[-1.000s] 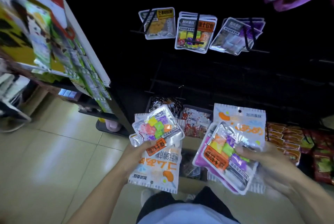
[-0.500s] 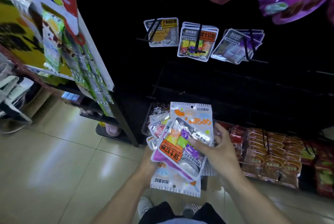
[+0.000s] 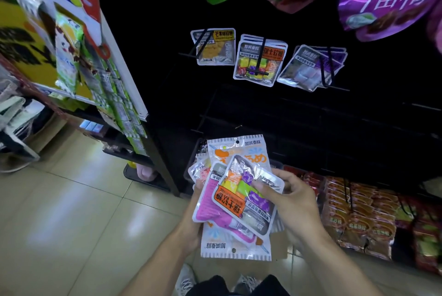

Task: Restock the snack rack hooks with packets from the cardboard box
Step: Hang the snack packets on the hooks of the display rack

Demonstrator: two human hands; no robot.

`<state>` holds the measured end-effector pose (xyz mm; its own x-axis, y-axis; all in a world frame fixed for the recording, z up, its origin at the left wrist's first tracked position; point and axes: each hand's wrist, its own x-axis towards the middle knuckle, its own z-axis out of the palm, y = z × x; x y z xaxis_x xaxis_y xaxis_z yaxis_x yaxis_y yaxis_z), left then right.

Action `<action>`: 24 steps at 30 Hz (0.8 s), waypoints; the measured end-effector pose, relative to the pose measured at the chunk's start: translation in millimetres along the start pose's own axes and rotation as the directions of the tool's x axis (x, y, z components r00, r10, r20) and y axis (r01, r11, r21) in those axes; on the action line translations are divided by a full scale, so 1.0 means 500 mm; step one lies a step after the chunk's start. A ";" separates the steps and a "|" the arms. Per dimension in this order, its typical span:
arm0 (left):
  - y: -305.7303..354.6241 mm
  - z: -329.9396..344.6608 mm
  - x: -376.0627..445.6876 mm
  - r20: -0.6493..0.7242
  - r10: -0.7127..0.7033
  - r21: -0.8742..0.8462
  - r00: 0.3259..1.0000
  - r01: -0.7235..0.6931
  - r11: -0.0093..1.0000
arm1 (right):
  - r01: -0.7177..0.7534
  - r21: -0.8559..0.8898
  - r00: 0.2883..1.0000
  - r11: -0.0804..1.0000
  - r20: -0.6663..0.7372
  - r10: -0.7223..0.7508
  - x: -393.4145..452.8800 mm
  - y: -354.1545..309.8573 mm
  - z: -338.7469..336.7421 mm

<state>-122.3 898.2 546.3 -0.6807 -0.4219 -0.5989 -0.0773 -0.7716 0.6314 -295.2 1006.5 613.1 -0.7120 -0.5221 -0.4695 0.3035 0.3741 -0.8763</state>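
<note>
Packets (image 3: 235, 202) sit fanned between both hands, left (image 3: 192, 221) gripping beneath, right (image 3: 290, 196) pinching atop.

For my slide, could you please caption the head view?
Both hands hold a fanned stack of snack packets below the rack hooks.

A pale tiled floor (image 3: 71, 212) fills the lower left and reflects the light. On it, at the left edge, stands a shelving unit (image 3: 114, 95) whose white-edged side panel carries blurred green and yellow packages (image 3: 69, 56). A pink object (image 3: 146, 172) rests on a dark base at the foot of this unit. Two grey shoes (image 3: 185, 280) show at the bottom edge, flat on the tiles.
</note>
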 end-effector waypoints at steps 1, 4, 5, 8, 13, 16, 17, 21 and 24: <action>0.011 0.007 0.002 0.063 0.022 -0.048 0.998 -0.019 0.999 | 0.000 0.005 1.000 1.000 0.020 0.000 0.003 -0.005 -0.002; 0.032 0.023 0.002 0.180 -0.003 -0.061 0.984 0.014 0.998 | 0.008 -0.024 0.998 1.000 0.066 -0.007 0.005 -0.025 -0.004; 0.028 0.023 0.008 0.164 -0.015 -0.066 0.986 0.026 0.997 | 0.022 -0.025 0.997 0.999 0.071 -0.020 0.007 -0.029 -0.004; 0.022 0.033 0.010 0.108 -0.024 -0.052 0.994 0.030 0.998 | 0.075 -0.050 0.996 0.996 0.055 -0.072 0.009 -0.037 0.000; 0.024 0.051 0.007 0.113 0.000 -0.075 0.994 0.009 0.997 | 0.064 -0.004 0.992 0.998 0.106 -0.063 0.014 -0.053 -0.004; 0.014 0.051 0.021 0.085 0.025 -0.128 0.996 -0.014 0.992 | 0.038 0.029 0.985 0.999 0.166 -0.043 0.018 -0.071 -0.009; 0.010 0.050 0.027 0.063 0.029 -0.149 0.998 -0.019 0.989 | 0.030 0.030 0.983 0.999 0.180 -0.035 0.020 -0.076 -0.010; 0.001 0.041 0.035 -0.020 0.033 -0.172 0.999 -0.036 0.984 | -0.039 0.080 0.979 0.996 0.202 0.022 0.039 -0.091 -0.016; -0.001 0.030 0.032 -0.056 0.045 -0.199 0.997 -0.055 0.978 | -0.057 0.143 0.985 0.988 0.171 0.033 0.066 -0.109 -0.027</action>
<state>-144.0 898.8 543.8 -0.6419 -0.4819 -0.5964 0.1072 -0.8266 0.5526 -343.9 979.2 646.6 -0.5832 -0.6329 -0.5093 0.4314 0.2899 -0.8543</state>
